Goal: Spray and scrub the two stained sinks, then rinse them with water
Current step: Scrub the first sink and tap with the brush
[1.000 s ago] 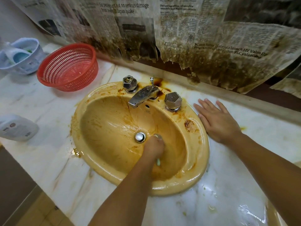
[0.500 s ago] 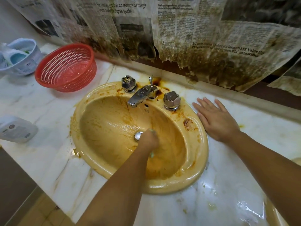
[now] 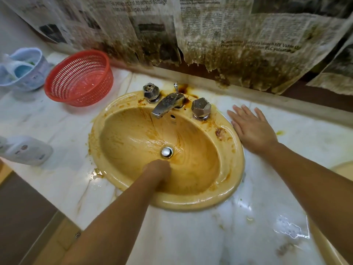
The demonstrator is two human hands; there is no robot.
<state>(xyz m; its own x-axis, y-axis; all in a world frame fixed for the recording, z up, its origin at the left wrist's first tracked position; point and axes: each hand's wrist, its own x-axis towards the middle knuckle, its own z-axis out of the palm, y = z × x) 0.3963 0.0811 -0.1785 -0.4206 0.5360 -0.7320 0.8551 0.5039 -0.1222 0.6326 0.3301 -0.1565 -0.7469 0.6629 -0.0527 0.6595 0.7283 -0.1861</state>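
Inside sink point(image 3: 191, 204): left hand point(image 3: 157, 172) fingers are being hidden under its back, so any held thing is being concealed. Right of sink: second sink point(image 3: 343, 166) is being cropped by the frame edge. Left of sink: white bottle point(image 3: 26, 150) likewise.

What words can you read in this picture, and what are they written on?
"no serious damage" and, under it, "Japan quake": headline on the middle newspaper sheet.
"launch MY Value Up" and "PLC valuations": headline on the right newspaper sheet.
Small print on both sheets: too blurred to read.
Labels on the white bottle: too blurred.
Tiny mark inside the sink: too small.
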